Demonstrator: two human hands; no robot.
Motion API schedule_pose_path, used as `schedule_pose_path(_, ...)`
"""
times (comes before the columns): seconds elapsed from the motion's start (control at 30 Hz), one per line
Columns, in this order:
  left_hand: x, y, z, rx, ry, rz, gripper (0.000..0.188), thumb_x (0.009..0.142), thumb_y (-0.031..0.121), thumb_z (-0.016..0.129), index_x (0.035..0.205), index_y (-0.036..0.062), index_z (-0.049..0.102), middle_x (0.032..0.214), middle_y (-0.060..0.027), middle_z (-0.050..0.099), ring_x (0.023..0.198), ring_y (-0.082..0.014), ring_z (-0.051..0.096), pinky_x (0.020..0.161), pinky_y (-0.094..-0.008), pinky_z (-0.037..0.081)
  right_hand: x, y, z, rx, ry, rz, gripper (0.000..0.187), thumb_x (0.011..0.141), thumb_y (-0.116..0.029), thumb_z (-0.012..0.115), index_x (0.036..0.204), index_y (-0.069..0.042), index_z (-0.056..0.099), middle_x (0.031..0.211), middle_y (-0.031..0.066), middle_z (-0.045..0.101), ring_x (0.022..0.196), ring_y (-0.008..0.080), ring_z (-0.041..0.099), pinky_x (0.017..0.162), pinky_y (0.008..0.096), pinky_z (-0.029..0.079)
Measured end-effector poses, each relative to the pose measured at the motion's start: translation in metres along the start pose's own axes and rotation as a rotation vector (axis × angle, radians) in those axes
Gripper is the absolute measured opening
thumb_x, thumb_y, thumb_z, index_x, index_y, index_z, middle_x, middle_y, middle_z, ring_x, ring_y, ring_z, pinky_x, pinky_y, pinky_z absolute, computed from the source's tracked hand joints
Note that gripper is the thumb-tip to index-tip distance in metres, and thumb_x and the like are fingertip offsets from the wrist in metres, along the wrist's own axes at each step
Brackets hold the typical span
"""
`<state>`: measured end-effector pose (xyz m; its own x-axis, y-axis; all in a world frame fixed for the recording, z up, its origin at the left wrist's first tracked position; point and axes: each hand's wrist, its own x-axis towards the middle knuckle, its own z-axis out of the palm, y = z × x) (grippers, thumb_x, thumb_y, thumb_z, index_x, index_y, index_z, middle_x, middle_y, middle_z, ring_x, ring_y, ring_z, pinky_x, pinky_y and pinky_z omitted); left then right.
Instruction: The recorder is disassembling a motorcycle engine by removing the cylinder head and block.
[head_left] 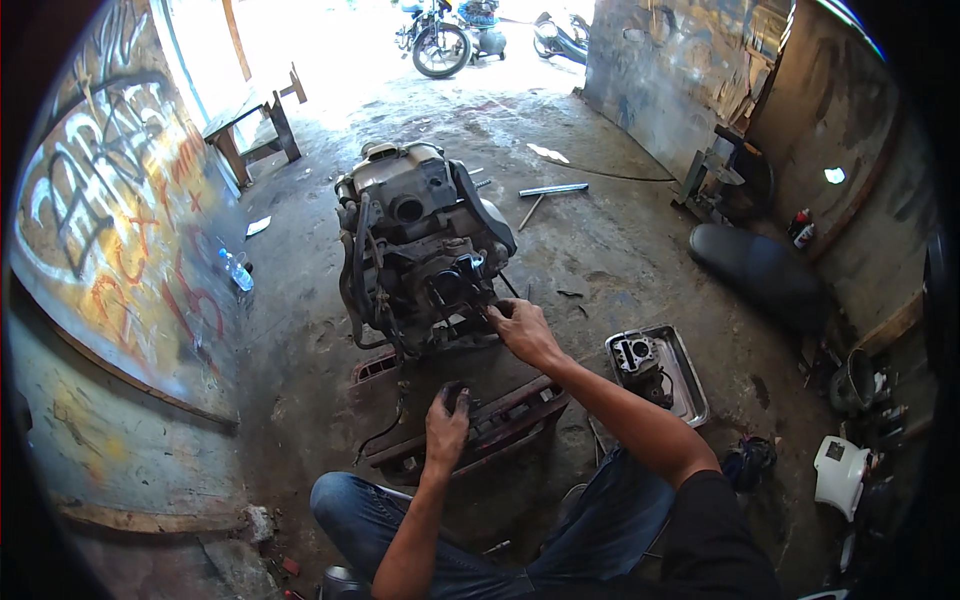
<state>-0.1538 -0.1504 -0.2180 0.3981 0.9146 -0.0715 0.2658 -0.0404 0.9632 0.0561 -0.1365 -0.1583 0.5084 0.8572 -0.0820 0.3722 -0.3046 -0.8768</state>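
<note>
A grimy motorcycle engine (420,245) stands on a dark wooden frame (500,425) on the concrete floor in front of me. My right hand (522,328) reaches to the engine's near lower side, fingers closed on a small dark part or tool there; I cannot tell which. My left hand (447,420) rests lower, on the wooden frame, gripping a small black object (455,393). My knees in blue jeans (360,505) frame the bottom of the view.
A metal tray (690,375) holding an engine cylinder block sits right of my arm. A black seat (760,270), metal bar tools (550,190), a plastic bottle (236,270), a wooden bench (250,125), a graffiti wall at left and parked motorcycles (440,40) surround the spot.
</note>
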Motion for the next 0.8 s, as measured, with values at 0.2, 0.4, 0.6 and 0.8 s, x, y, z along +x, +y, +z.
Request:
schedule_pose_path(0.2, 0.052, 0.007, 0.028, -0.308, 0.037, -0.015, 0.032, 0.096, 0.021, 0.062, 0.116, -0.0048, 0.064, 0.107, -0.0093, 0.069, 0.090, -0.0147, 0.060, 0.083, -0.0286, 0.047, 0.002, 0.002, -0.005, -0.192, 0.022, -0.152, 0.035, 0.093, -0.030, 0.060, 0.102, 0.003, 0.070, 0.091, 0.0263, 0.068, 0.091, 0.0405, 0.067, 0.079, 0.0455, 0.050)
schedule_pose_path(0.4, 0.110, 0.014, 0.058, -0.574, 0.174, -0.029, 0.026, 0.092, 0.009, 0.064, 0.117, 0.0014, 0.064, 0.110, -0.0033, 0.066, 0.096, -0.0145, 0.061, 0.087, -0.0278, 0.048, 0.002, 0.008, -0.001, -0.069, 0.014, -0.172, 0.039, 0.096, -0.031, 0.059, 0.104, 0.006, 0.067, 0.086, 0.0219, 0.070, 0.081, 0.0233, 0.070, 0.072, 0.0402, 0.050)
schedule_pose_path(0.6, 0.100, 0.014, 0.063, -0.724, 0.153, 0.049, 0.022, 0.091, 0.009, 0.067, 0.111, 0.0032, 0.066, 0.103, -0.0023, 0.067, 0.093, -0.0136, 0.062, 0.084, -0.0303, 0.050, -0.004, 0.001, -0.019, -0.050, -0.095, -0.085, 0.042, 0.096, -0.034, 0.059, 0.107, 0.006, 0.067, 0.083, 0.0188, 0.068, 0.079, 0.0248, 0.065, 0.072, 0.0383, 0.050)
schedule_pose_path(0.8, 0.121, -0.005, 0.053, -0.678, 0.146, 0.083, 0.024, 0.091, 0.012, 0.067, 0.114, 0.0057, 0.067, 0.104, -0.0022, 0.067, 0.091, -0.0139, 0.063, 0.077, -0.0307, 0.053, 0.001, 0.005, -0.008, -0.026, -0.139, 0.023, 0.043, 0.097, -0.036, 0.059, 0.108, 0.004, 0.068, 0.082, 0.0157, 0.067, 0.075, 0.0218, 0.063, 0.069, 0.0366, 0.048)
